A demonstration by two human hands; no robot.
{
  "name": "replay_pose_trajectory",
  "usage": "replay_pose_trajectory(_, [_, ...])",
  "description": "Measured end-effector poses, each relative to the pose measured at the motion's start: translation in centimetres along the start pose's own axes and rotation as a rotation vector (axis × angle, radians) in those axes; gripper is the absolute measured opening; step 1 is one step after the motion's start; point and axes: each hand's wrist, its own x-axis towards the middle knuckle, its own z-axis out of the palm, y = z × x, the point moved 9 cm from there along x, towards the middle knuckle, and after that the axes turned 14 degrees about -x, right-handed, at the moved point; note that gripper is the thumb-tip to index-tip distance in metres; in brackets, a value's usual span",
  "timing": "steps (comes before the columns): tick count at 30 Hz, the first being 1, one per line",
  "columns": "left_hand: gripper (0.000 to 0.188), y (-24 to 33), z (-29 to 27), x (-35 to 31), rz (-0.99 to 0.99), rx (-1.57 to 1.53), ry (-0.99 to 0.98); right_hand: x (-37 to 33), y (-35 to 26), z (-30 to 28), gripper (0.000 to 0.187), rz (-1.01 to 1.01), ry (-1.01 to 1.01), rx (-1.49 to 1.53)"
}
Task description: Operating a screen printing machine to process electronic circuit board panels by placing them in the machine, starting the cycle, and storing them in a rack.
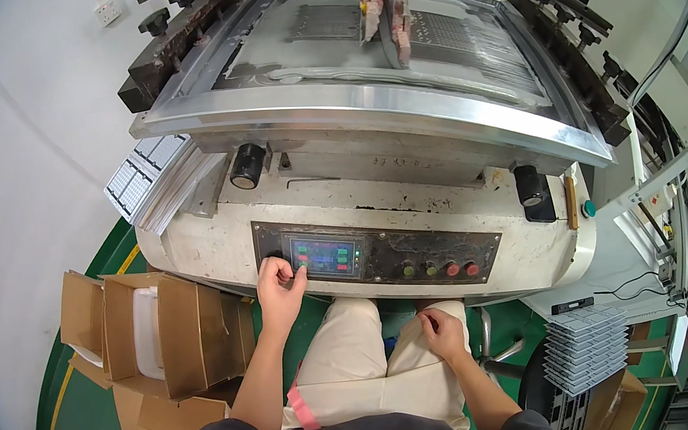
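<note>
Left arm's stretched forward, left hand (281,291) half-curled with the thumb at the lit touchscreen (328,256) on the dark front panel (385,255). Right hand (443,333)'s loosely curled on the thigh (405,351); can't tell if either's fully closed. Screen text's too tiny, handwritten marks (402,159) above.

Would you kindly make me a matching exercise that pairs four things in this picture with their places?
Things:
1. Left hand
2. Right hand
3. Cardboard boxes
4. Stack of grey trays

Places:
A. At the right thigh
B. In the picture's lower right
C. At the lit screen
D. In the picture's lower left

Pairs: 1-C, 2-A, 3-D, 4-B
</note>
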Motion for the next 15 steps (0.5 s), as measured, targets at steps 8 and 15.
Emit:
replay_pose_trajectory(8, [0.03, 0.07, 0.03, 0.06, 0.014, 0.007, 0.004, -0.03, 0.14, 0.12, 0.016, 0.022, -0.024, 0.01])
replay_pose_trajectory(15, [0.03, -0.1, -0.08, -0.04, 0.029, 0.015, 0.005, -0.04, -0.03, -0.04, 0.017, 0.028, -0.038, 0.004])
